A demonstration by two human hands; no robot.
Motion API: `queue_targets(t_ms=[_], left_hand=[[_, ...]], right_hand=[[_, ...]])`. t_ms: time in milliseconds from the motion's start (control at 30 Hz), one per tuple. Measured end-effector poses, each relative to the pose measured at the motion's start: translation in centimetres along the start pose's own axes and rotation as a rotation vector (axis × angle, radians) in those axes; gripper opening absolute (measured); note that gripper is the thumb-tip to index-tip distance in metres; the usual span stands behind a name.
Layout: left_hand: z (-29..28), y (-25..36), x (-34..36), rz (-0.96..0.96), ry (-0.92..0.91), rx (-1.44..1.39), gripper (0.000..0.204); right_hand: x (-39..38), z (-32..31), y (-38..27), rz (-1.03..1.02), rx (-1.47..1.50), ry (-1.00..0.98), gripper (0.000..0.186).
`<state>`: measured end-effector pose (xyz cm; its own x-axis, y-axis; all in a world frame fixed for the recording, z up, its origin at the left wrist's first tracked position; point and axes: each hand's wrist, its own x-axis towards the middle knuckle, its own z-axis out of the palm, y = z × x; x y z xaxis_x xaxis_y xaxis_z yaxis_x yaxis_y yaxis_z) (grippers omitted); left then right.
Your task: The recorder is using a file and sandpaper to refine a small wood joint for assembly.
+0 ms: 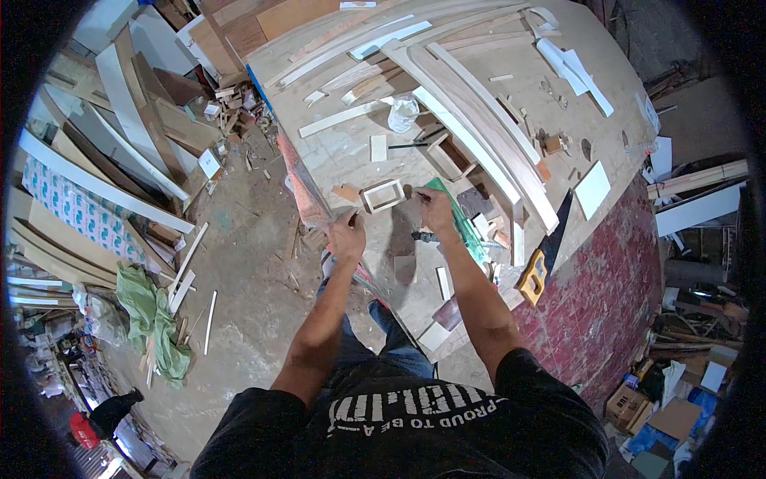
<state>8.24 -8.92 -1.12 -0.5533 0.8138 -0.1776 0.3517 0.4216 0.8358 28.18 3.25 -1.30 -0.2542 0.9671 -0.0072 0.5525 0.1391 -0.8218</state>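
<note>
R hand [436, 212] nr green sheet [467, 228]

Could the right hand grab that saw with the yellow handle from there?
Probably yes: the right hand would have to pass over the green item and small wood scraps, but nothing seems to cover the saw's yellow handle.

1. The frame [384, 195] is small, rectangular and pale, its rim whole around a duller middle.
2. Its long sides run left to right, the right end slightly farther.
3. It sits over the tabletop's [331, 164] left edge region, between the left hand [348, 235] and right hand [436, 212].
</note>
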Motion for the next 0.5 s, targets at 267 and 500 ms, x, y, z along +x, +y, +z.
queue_targets(t_ms=[267, 500], left_hand=[[2.6, -0.9, 2.4, -0.071, 0.073, 0.02, 0.03], [3.0, 1.1, 2.0, -0.121, 0.047, -0.001, 0.029]], right_hand=[[1.4, 2.0, 0.3, 0.021, -0.053, -0.032, 0.022], [1.7, 2.4, 2.0, -0.062, -0.127, 0.007, 0.02]])
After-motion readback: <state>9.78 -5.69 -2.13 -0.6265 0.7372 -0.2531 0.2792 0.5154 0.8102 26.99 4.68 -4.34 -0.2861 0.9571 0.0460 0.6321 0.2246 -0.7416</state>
